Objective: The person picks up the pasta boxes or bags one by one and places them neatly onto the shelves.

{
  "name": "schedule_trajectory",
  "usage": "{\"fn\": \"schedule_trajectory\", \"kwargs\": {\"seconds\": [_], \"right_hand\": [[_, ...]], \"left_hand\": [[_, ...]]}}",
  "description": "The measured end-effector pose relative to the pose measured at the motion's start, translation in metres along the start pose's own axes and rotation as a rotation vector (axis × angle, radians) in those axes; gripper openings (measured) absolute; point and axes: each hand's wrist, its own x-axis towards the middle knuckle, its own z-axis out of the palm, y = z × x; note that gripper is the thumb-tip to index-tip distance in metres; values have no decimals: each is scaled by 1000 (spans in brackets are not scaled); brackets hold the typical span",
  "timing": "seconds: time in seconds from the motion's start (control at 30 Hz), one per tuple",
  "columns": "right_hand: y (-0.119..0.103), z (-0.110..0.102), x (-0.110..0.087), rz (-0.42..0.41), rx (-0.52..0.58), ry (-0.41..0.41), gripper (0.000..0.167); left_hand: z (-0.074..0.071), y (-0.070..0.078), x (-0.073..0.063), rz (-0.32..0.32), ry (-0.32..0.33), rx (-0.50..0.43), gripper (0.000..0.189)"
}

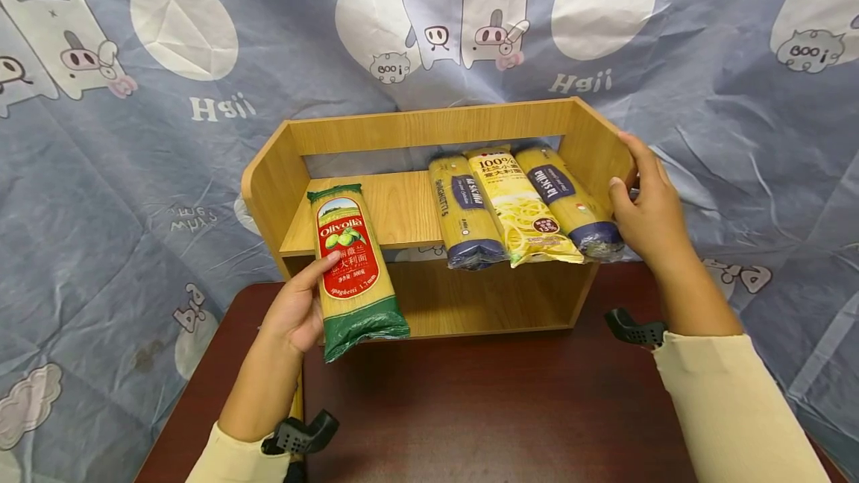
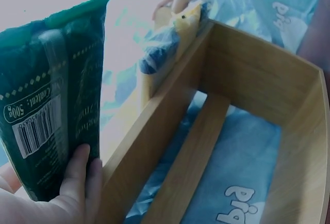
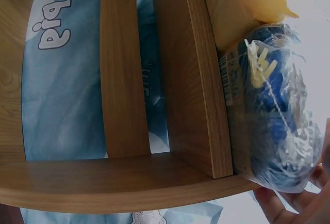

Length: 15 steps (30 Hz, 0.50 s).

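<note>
My left hand (image 1: pixel 295 315) holds a pack of Olivoilà spaghetti (image 1: pixel 359 267), green with a red label, thumb on its front and fingers behind. The pack is tilted in front of the left part of the wooden shelf (image 1: pixel 403 200). In the left wrist view its green back with a barcode (image 2: pixel 38 126) shows. My right hand (image 1: pixel 651 211) grips the shelf's right side panel (image 1: pixel 597 151), thumb at the front edge. Beside that panel lie a la sicilia spaghetti pack (image 1: pixel 567 196), a yellow noodle pack (image 1: pixel 520 207) and another la sicilia pack (image 1: pixel 467 207), side by side on the upper board.
The shelf stands on a dark red-brown table (image 1: pixel 496 401), with a lower compartment (image 1: pixel 483 297) under the upper board. A patterned grey-blue cloth (image 1: pixel 282 43) hangs behind. Something thin and yellow (image 1: pixel 297 408) lies partly hidden beside my left forearm.
</note>
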Motion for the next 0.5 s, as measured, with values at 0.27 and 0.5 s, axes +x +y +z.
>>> {"fn": "schedule_trajectory", "kwargs": {"seconds": [0.27, 0.5], "right_hand": [[0, 0, 0, -2, 0, 5, 62], [0, 0, -1, -14, 0, 11, 62]], "left_hand": [[4, -5, -6, 6, 13, -100, 37], [-2, -14, -13, 87, 77, -238, 33]]}}
